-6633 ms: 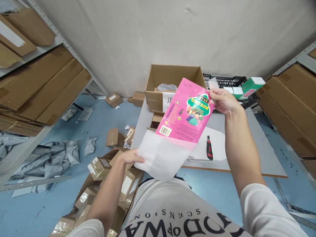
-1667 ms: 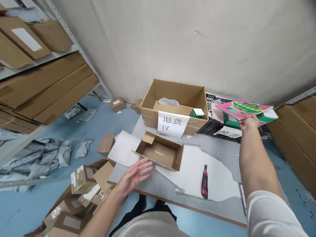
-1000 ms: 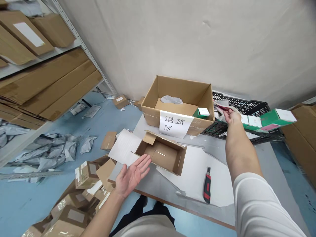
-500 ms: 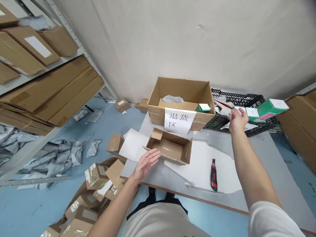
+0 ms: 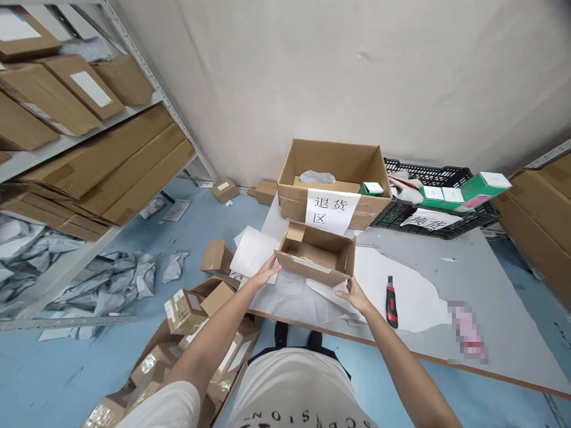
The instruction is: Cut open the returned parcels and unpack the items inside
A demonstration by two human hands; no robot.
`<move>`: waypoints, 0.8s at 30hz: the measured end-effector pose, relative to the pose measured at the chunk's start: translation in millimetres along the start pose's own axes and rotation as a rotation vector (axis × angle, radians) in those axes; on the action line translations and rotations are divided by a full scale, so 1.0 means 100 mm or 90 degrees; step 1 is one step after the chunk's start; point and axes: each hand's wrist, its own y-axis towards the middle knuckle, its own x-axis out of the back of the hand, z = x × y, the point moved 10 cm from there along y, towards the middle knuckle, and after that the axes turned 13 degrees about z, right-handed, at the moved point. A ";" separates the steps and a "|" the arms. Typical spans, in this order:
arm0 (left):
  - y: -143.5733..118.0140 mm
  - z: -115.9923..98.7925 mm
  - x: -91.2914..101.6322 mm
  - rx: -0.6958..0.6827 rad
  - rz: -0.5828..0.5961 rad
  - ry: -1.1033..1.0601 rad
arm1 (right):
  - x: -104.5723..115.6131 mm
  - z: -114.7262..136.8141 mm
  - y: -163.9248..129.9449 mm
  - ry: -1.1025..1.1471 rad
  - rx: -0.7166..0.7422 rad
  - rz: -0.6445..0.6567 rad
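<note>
Cardboard, small open box (image 5: 317,257), is set on white foam sheets (image 5: 307,294) near the counter (image 5: 482,270) front edge. It is flanked by both hands: left hand (image 5: 266,272) touches its left end, fingers loosely spread; right hand (image 5: 354,293) sits at its right front corner, fingers spread. A red-and-black utility knife (image 5: 391,294) lies just right.

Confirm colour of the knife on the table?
The utility knife is red and black, lying on white paper right of the right hand; head view.
</note>
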 end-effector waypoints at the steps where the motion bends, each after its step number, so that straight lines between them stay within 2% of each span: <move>1: 0.02 0.02 -0.03 -0.004 0.007 -0.011 | -0.09 0.00 0.04 0.014 0.005 -0.001; 4: 0.04 0.09 -0.06 -0.018 -0.017 -0.015 | -0.24 -0.05 0.14 0.032 0.010 -0.026; 8: 0.07 0.08 -0.07 -0.042 -0.032 0.009 | -0.23 -0.05 0.18 0.015 0.045 -0.069; 11: 0.05 -0.13 -0.11 -0.089 -0.018 0.065 | -0.12 0.25 0.15 -0.020 0.089 -0.073; 16: -0.14 -0.55 -0.16 -0.135 -0.025 0.179 | -0.01 0.99 -0.02 0.005 0.135 -0.050; 18: -0.24 -0.67 -0.25 -0.170 0.003 0.186 | -0.09 1.12 -0.10 0.065 0.117 -0.030; 20: -0.35 -0.72 -0.31 -0.195 0.008 0.198 | -0.27 1.11 -0.18 0.116 0.083 0.005; 22: -0.47 -0.69 -0.25 -0.191 -0.040 0.210 | -0.49 1.08 -0.22 0.130 0.071 0.046; 24: -0.60 -0.65 -0.11 -0.173 -0.105 0.210 | -0.70 1.09 -0.21 0.115 0.083 0.082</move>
